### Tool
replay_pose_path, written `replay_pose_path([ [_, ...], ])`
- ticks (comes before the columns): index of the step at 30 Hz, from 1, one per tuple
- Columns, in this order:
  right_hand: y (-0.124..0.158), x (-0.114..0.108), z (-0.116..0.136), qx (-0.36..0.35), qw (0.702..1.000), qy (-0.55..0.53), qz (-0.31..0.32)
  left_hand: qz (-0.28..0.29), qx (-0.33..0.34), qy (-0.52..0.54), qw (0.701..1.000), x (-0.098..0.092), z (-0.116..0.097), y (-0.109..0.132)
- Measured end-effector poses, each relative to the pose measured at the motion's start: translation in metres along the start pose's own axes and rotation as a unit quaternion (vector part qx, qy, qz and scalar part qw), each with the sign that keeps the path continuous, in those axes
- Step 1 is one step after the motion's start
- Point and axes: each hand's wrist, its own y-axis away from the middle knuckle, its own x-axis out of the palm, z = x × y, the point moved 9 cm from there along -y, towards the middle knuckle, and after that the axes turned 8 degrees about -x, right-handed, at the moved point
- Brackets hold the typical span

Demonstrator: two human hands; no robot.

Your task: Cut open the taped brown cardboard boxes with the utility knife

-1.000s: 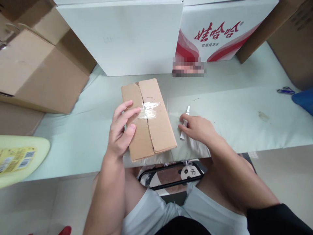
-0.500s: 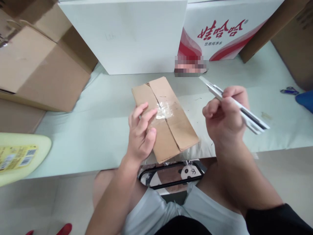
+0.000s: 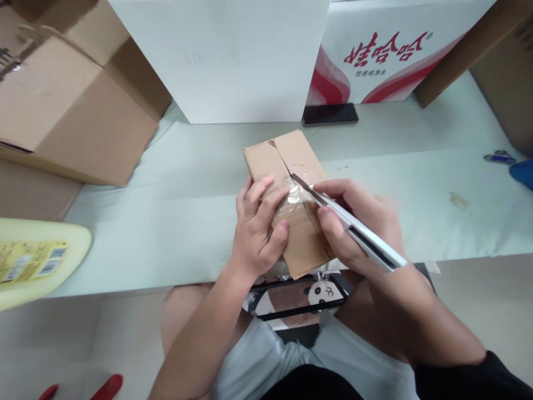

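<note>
A small flat cardboard box (image 3: 306,244) lies at a slant near the front edge of the pale green cloth. Clear tape (image 3: 295,194) crosses the seam between its two flaps. My left hand (image 3: 263,236) rests on the left part of the box, fingers spread over the cardboard. In my right hand (image 3: 372,214) is a silver utility knife (image 3: 366,239) with its blade out. The blade's tip is at the seam by the upper edge of the tape; whether it has gone in I cannot tell.
Behind the box stand a white carton (image 3: 241,66) and a red-and-white water carton (image 3: 387,61), with a phone (image 3: 330,114) before it. Brown cartons (image 3: 95,116) and a yellow bottle (image 3: 41,264) are at left. A panda-patterned item (image 3: 320,294) sits below the edge.
My right hand has brought the utility knife left and down onto the box's seam. My left hand remains on the box, and both appear slightly farther right.
</note>
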Motion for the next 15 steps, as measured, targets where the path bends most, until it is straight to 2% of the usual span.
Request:
replay_pose_path([
  [4, -0.004, 0.006, 0.008, -0.027, 0.999, 0.025, 0.026, -0.013, 0.014, -0.004, 1.000, -0.002, -0.003, -0.001],
  [15, 0.001, -0.005, 0.018, -0.087, 0.995, 0.035, -0.011, -0.023, 0.012, -0.011, 1.000, -0.006, -0.003, -0.002],
])
